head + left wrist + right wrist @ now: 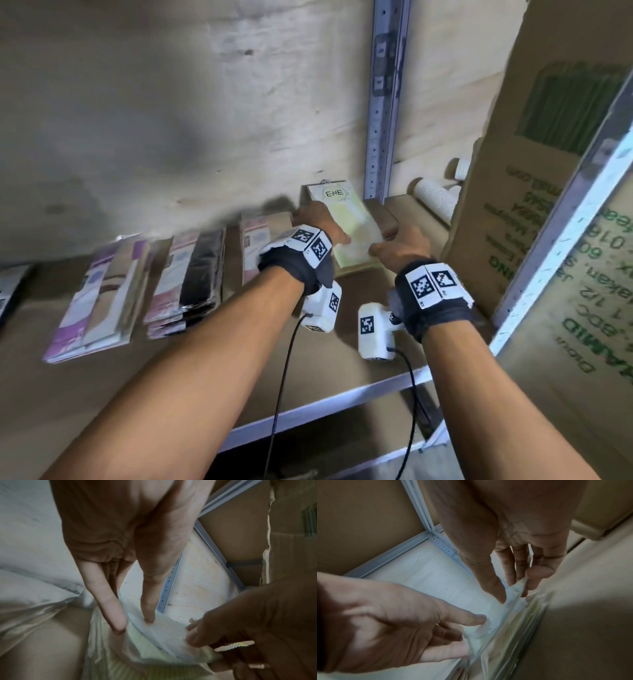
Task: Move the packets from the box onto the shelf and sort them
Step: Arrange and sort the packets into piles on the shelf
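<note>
A pale green packet (352, 226) marked "ENE", in clear wrap, lies at the back right of the brown shelf (212, 349). My left hand (320, 226) pinches its left edge, and in the left wrist view thumb and finger (113, 612) squeeze the wrap (154, 639). My right hand (394, 245) pinches the near right corner; the right wrist view has its thumb and fingers (498, 588) closed on the packet's edge (518, 599). To the left lie a pink packet (253, 246), a pink-and-black stack (188, 284) and purple-and-beige packets (99, 301).
A tall cardboard box (534, 212) with green print stands close on the right. White ribbed tubes (433, 198) lie behind it. A grey perforated upright (380, 137) runs up the back wall. The shelf's pale front rail (308, 411) is below my forearms.
</note>
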Demonstrator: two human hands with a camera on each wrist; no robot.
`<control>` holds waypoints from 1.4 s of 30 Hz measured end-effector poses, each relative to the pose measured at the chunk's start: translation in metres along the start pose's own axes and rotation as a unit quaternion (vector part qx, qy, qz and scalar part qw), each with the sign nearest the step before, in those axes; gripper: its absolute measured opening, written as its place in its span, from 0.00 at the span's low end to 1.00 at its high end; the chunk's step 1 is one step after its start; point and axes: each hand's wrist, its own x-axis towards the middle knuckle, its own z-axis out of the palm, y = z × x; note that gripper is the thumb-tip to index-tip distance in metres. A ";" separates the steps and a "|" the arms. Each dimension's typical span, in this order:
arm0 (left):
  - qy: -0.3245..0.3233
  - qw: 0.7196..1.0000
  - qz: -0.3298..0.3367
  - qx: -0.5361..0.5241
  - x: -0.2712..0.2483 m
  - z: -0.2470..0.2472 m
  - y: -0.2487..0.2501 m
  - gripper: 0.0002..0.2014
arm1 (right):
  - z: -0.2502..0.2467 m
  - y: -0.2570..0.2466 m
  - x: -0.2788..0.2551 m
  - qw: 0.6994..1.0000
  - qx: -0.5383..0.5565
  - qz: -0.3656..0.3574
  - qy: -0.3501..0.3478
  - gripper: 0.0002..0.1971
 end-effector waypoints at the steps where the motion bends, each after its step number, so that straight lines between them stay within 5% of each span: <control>1: -0.020 1.000 -0.011 0.021 0.001 0.002 0.002 0.33 | 0.000 0.001 0.000 1.000 -0.010 0.001 -0.010 0.18; 15: -0.054 0.995 -0.026 0.078 0.009 0.007 0.001 0.29 | 0.010 0.003 0.010 0.997 -0.059 0.037 -0.034 0.23; 19: -0.008 0.992 -0.013 0.124 0.008 -0.003 0.002 0.29 | 0.006 -0.002 0.007 0.997 -0.068 0.023 -0.003 0.20; 23: 0.057 0.998 0.007 0.022 0.003 -0.042 -0.011 0.22 | 0.002 -0.014 0.002 0.999 -0.013 -0.024 0.029 0.12; 28: 0.104 0.977 0.040 -0.180 -0.038 -0.101 -0.082 0.07 | 0.020 -0.037 -0.031 0.978 0.178 -0.066 -0.089 0.05; 32: 0.162 0.943 0.029 -0.289 -0.084 -0.130 -0.167 0.09 | 0.056 -0.058 -0.078 0.951 0.238 -0.106 -0.169 0.02; 42: 0.280 0.901 -0.099 -0.316 -0.131 -0.208 -0.363 0.12 | 0.183 -0.141 -0.175 0.905 0.182 -0.159 -0.350 0.04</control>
